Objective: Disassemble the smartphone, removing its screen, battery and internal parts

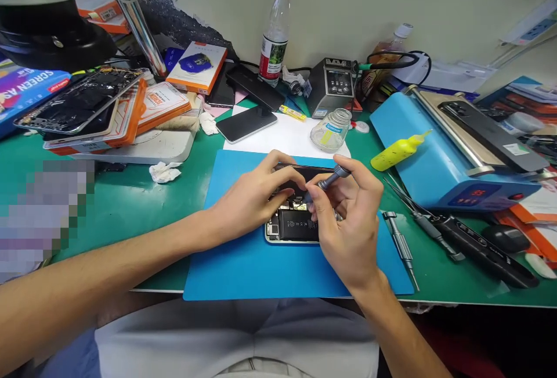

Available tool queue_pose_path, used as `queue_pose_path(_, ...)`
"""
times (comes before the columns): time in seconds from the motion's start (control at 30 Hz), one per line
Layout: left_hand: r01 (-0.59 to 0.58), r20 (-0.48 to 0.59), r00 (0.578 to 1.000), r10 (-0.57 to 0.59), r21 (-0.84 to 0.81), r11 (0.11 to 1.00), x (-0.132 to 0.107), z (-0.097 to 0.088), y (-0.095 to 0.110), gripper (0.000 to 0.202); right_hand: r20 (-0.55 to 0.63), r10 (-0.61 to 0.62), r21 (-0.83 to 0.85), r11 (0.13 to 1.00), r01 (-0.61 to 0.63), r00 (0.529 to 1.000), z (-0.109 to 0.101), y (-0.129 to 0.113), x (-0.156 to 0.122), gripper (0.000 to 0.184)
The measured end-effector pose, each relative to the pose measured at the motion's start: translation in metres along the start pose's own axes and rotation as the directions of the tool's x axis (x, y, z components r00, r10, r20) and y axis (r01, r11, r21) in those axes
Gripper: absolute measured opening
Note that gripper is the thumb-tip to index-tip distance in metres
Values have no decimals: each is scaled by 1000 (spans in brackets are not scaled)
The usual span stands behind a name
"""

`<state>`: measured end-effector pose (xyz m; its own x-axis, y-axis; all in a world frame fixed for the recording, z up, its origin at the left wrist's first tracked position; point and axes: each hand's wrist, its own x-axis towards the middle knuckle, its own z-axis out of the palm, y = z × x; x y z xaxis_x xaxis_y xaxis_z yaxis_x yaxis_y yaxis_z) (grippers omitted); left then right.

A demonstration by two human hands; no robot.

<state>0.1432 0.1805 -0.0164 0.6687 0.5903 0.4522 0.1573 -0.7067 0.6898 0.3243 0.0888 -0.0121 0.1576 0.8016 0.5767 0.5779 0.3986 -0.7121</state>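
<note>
An opened phone [296, 225] lies on the blue mat [243, 267], its black battery and inner parts exposed. Behind it, a dark panel [315, 175] is raised, partly covered by my hands. My left hand [256, 189] curls over the phone's left side and grips it, thumb and forefinger bent above the inner parts. In my right hand [352, 215] is a grey screwdriver [335, 176], held aslant between the fingers. Its lower end points down toward the phone's inside, and the tip is hidden behind my fingers.
A second screwdriver [400, 244] and tweezers [402, 195] lie at right, near a blue heating machine [435, 157] with a yellow bottle [398, 151] against it. Behind the mat stand a glass jar [331, 131] and a plastic bottle [274, 41]. Boxes [161, 108] and phone parts pile up left.
</note>
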Motion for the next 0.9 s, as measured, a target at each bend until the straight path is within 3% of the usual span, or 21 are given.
queue_pose_path(0.2, 113, -38, 993, -115, -41, 993, 3, -1, 1, 25, 29, 23, -41, 999, -22, 999, -1, -1, 0, 53)
queue_pose_path(0.5, 85, -48, 995, -87, -31, 996, 1, 1, -1, 27, 48, 46, -56, 997, -44, 998, 1, -2, 3, 51)
queue_pose_path(0.57, 87, -47, 995, -88, -27, 996, 2, 0, -1, 24, 52, 9, -93, 996, -5, 999, 0, -3, 4, 54)
queue_pose_path(0.73, 97, -38, 994, -100, -63, 993, 3, -1, 2, 22, 102, -228, -270, 930, 248, 968, -5, -3, 5, 67)
queue_pose_path(0.9, 87, -33, 995, -90, -97, 992, 4, -1, 1, 21, 180, -185, -155, 965, 213, 966, -9, -1, 4, 63)
